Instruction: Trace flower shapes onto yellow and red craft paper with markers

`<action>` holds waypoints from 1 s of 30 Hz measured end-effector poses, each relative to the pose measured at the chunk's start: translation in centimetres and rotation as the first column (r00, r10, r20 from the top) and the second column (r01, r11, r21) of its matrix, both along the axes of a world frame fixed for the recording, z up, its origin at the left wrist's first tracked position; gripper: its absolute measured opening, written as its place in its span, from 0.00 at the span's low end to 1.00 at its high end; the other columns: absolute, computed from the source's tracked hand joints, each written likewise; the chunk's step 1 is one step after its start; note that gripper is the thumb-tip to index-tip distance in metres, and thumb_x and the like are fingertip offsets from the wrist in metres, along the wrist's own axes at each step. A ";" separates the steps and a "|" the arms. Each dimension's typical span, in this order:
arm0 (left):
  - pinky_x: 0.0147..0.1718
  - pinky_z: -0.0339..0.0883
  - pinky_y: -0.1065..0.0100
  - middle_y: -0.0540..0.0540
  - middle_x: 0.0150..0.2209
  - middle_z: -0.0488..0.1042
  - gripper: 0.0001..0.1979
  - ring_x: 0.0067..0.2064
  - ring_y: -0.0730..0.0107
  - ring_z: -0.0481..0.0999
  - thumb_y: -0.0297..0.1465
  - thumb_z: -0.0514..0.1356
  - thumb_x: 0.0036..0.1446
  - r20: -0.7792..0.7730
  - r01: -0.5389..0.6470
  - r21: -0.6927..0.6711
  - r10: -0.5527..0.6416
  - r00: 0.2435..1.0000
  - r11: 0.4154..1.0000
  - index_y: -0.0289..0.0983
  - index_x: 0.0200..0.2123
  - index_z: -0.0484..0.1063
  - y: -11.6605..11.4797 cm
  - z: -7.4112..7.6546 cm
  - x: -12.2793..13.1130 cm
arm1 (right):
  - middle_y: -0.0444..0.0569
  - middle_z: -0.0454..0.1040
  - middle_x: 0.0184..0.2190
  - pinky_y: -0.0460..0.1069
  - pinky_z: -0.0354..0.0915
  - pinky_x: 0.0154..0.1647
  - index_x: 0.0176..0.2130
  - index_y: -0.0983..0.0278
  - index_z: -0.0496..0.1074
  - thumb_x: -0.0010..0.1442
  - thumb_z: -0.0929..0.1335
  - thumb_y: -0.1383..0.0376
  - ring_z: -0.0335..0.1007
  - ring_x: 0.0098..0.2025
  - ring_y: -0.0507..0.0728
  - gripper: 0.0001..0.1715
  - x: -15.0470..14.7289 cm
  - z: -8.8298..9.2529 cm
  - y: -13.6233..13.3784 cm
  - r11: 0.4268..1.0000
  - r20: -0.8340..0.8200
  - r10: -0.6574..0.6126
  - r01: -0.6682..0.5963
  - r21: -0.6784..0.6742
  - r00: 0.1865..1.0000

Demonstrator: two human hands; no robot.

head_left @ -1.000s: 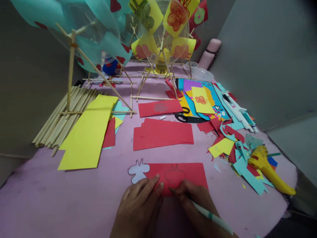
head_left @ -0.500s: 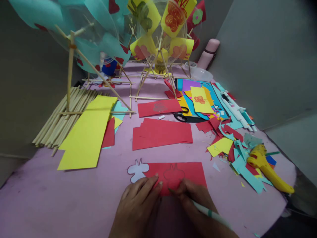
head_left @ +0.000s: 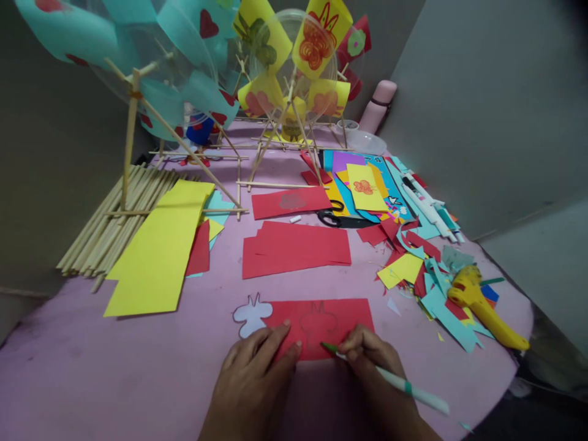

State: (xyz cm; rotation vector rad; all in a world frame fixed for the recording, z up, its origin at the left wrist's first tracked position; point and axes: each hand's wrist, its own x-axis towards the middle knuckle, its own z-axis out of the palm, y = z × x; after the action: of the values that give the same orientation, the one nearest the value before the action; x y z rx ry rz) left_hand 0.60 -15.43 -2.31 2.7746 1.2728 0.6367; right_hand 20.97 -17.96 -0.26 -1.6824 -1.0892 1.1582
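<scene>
A red paper strip (head_left: 353, 315) lies in front of me, with a dark butterfly outline (head_left: 318, 320) drawn on it. My left hand (head_left: 257, 373) rests flat on the strip's left part, fingers stretched out. Just beyond those fingers sits a pale butterfly cutout (head_left: 252, 313), overlapping the strip's left end. My right hand (head_left: 374, 361) is closed around a white marker pen (head_left: 395, 381). The pen's green tip is at the lower part of the outline; whether it touches the paper I cannot tell.
Red strips (head_left: 298, 248) and yellow paper (head_left: 156, 251) lie beyond my hands, with scissors (head_left: 331, 214) farther back. Bamboo sticks (head_left: 124, 214) are piled left. Paper scraps (head_left: 404, 269) and a yellow glue gun (head_left: 487, 309) lie right. Stick-framed pinwheels (head_left: 289, 92) stand behind.
My right hand and the marker have shifted a little right, baring more of the outline's lower part and the green tip. My left hand stays on the strip. The whole view has shifted slightly.
</scene>
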 end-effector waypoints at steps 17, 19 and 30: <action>0.41 0.69 0.56 0.44 0.54 0.71 0.16 0.49 0.55 0.70 0.27 0.50 0.61 -0.045 -0.005 0.047 0.007 0.999 0.999 0.48 0.47 0.72 -0.3 -0.5 -0.3 | 0.46 0.77 0.22 0.45 0.63 0.25 0.25 0.62 0.69 0.58 0.60 0.64 0.72 0.23 0.54 0.14 -1.1 0.4 0.0 0.952 0.389 0.283 -0.307 -0.003 0.877; 0.40 0.70 0.56 0.44 0.55 0.71 0.16 0.49 0.55 0.70 0.27 0.51 0.61 -0.035 0.004 0.046 -0.002 0.999 0.999 0.48 0.47 0.72 -0.4 -0.5 -0.3 | 0.46 0.78 0.22 0.45 0.64 0.26 0.25 0.61 0.70 0.58 0.60 0.65 0.72 0.24 0.54 0.13 -1.1 0.3 0.0 0.951 0.393 0.283 -0.308 0.001 0.875; 0.42 0.68 0.51 0.42 0.57 0.67 0.17 0.52 0.51 0.67 0.25 0.50 0.62 0.003 0.001 -0.032 -0.001 1.000 0.999 0.45 0.48 0.72 -0.7 -0.4 -0.1 | 0.46 0.76 0.21 0.45 0.64 0.26 0.25 0.62 0.70 0.55 0.60 0.67 0.71 0.23 0.54 0.12 -0.8 0.4 0.2 0.938 0.415 0.309 -0.347 0.017 0.856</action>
State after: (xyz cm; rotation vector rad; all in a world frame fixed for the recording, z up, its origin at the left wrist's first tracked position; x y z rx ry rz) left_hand 0.48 -16.14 -2.67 2.7474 1.2688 0.6148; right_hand 20.16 -17.80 0.12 -1.7536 -1.7226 0.9573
